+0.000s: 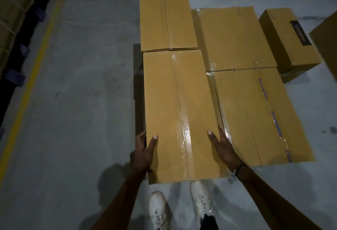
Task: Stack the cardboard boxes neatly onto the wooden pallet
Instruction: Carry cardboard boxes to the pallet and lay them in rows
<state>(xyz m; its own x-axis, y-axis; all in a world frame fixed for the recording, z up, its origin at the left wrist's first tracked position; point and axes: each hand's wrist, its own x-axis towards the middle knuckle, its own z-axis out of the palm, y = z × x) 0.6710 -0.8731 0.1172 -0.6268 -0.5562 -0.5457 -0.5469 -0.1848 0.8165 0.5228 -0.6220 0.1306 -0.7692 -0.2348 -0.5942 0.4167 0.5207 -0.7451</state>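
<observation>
A long taped cardboard box (175, 102) lies in front of me, on top of a stack. My left hand (144, 151) grips its near left edge, thumb on top and fingers down the side. My right hand (221, 147) grips the near right edge in the same way, fingers tucked into the gap beside the neighbouring box. A second long box (166, 13) sits end to end behind it at the same height. To the right, lower down, lie a printed box (260, 116) and a plain box (235, 38). The pallet is hidden; only a dark strip (138, 76) shows at the left.
A smaller box with a dark label (288, 38) stands on the floor at the right, and another box corner (326, 44) juts in at the right edge. Stacked goods (12, 16) line the left behind a yellow floor line (31, 84). My white shoes (182, 206) stand just before the stack.
</observation>
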